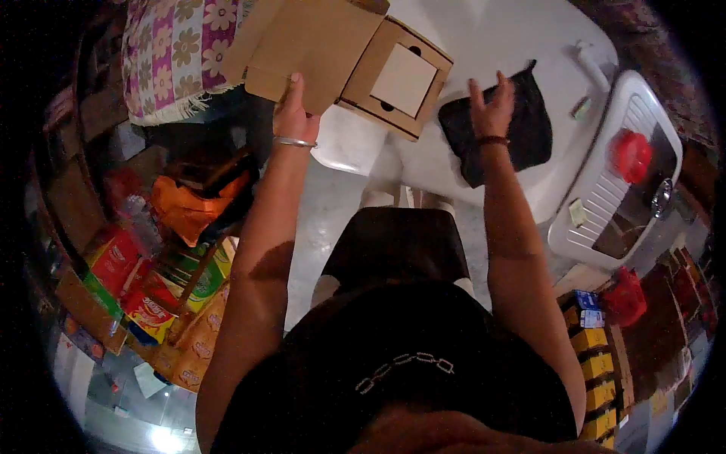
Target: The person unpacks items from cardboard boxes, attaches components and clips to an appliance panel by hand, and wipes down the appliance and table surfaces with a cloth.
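Note:
An opened cardboard box [435, 57] lies on the white table, its wide lid [318, 45] folded out to the left. A pale square piece [403, 79] sits inside it, with dark half-round notches showing at its top and bottom edges. My left hand [295, 113], with a metal bangle at the wrist, grips the lid's near edge, thumb on top and the other fingers mostly hidden. Over a black cloth pouch [533, 125] right of the box is my right hand [493, 112], fingers spread and holding nothing; whether it touches the pouch I cannot tell.
The white table [484, 38] has a small greenish item [581, 107] near its right side. Beyond stands a white plastic chair [560, 234] with a red object [629, 157] on it. At left are a flowered cloth [181, 53], an orange bag [200, 204] and colourful packets [151, 303]. Yellow boxes [597, 378] are stacked at lower right.

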A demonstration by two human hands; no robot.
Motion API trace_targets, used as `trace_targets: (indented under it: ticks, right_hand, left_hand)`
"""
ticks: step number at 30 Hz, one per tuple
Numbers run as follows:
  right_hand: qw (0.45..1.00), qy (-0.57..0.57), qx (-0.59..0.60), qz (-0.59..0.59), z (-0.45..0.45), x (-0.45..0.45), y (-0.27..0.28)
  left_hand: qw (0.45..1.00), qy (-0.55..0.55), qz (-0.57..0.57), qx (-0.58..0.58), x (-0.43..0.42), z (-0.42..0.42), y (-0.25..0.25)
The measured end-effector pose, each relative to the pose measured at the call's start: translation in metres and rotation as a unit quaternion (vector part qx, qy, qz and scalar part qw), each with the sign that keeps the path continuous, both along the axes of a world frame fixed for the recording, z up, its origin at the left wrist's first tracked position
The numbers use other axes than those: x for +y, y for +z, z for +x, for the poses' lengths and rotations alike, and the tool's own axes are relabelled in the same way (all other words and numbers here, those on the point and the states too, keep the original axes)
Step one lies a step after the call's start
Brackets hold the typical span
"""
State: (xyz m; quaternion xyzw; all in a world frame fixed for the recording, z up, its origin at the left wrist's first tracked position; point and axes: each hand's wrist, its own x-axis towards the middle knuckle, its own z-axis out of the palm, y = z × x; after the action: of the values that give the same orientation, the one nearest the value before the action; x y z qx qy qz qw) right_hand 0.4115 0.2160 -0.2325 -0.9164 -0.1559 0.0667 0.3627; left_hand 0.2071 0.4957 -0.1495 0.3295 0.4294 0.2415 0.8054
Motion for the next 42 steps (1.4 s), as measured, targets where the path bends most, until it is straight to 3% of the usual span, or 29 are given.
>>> trace_targets:
  ticks: [1, 3, 4, 5, 9, 12, 17, 20, 21, 24, 25, 27, 29, 31, 33, 34, 35, 38, 42]
  right_hand:
    - [0.977, -0.063, 0.158, 0.125, -0.019, 0.007, 0.007]
    - [0.842, -0.134, 0.401, 0.334, -0.052, 0.022, 0.046]
    - [0.757, -0.142, 0.484, 0.415, -0.065, 0.027, 0.082]
    - [0.745, -0.164, 0.5, 0.409, -0.072, 0.029, 0.103]
    - [0.776, -0.139, 0.442, 0.428, -0.087, 0.033, 0.177]
    - [0.831, -0.089, 0.378, 0.399, -0.088, 0.036, 0.218]
    - [0.88, 0.032, 0.275, 0.386, -0.107, 0.042, 0.29]
    - [0.882, 0.055, 0.257, 0.392, -0.119, 0.049, 0.333]
    - [0.877, 0.066, 0.275, 0.388, -0.12, 0.049, 0.348]
    - [0.862, 0.119, 0.311, 0.383, -0.121, 0.045, 0.361]
    - [0.882, 0.111, 0.344, 0.303, -0.117, 0.043, 0.371]
    - [0.937, 0.177, 0.03, 0.3, -0.106, 0.041, 0.371]
    - [0.905, 0.204, -0.257, 0.27, -0.102, 0.044, 0.384]
    - [0.863, 0.35, -0.305, 0.199, -0.099, 0.054, 0.409]
    - [0.824, 0.454, -0.312, 0.134, -0.109, 0.062, 0.42]
    - [0.836, 0.454, -0.294, 0.097, -0.118, 0.068, 0.423]
    - [0.846, 0.453, -0.276, 0.06, -0.127, 0.073, 0.427]
    - [0.856, 0.443, -0.267, -0.003, -0.144, 0.094, 0.431]
    - [0.864, 0.435, -0.25, -0.03, -0.156, 0.105, 0.445]
  left_hand:
    - [1.0, 0.002, -0.016, 0.003, -0.007, -0.002, 0.014]
    - [0.999, 0.008, -0.042, 0.01, -0.026, -0.001, 0.049]
    - [0.999, 0.002, -0.049, 0.008, -0.032, -0.006, 0.058]
    - [0.998, -0.003, -0.055, 0.005, -0.036, -0.012, 0.064]
    - [0.998, -0.006, -0.048, -0.037, -0.062, -0.032, 0.096]
    - [0.995, -0.068, 0.051, -0.06, -0.102, -0.036, 0.139]
    - [0.991, 0.033, 0.078, -0.107, -0.123, -0.037, 0.181]
    - [0.992, 0.096, -0.013, -0.08, -0.11, -0.043, 0.213]
    - [0.984, 0.114, 0.001, -0.139, -0.108, -0.047, 0.23]
    - [0.974, 0.166, 0.005, -0.156, -0.104, -0.066, 0.252]
    - [0.971, 0.174, 0.04, -0.156, -0.107, -0.07, 0.26]
    - [0.966, 0.215, 0.081, -0.12, -0.116, -0.068, 0.268]
    - [0.95, 0.239, 0.186, -0.074, -0.117, -0.068, 0.282]
    - [0.908, 0.245, 0.341, -0.008, -0.119, -0.067, 0.301]
    - [0.877, 0.267, 0.4, 0.005, -0.117, -0.068, 0.299]
    - [0.86, 0.276, 0.429, 0.012, -0.116, -0.068, 0.297]
    - [0.883, 0.29, 0.367, -0.04, -0.115, -0.066, 0.295]
    - [0.815, 0.314, 0.487, 0.012, -0.115, -0.074, 0.311]
    - [0.822, 0.308, 0.479, 0.036, -0.113, -0.081, 0.317]
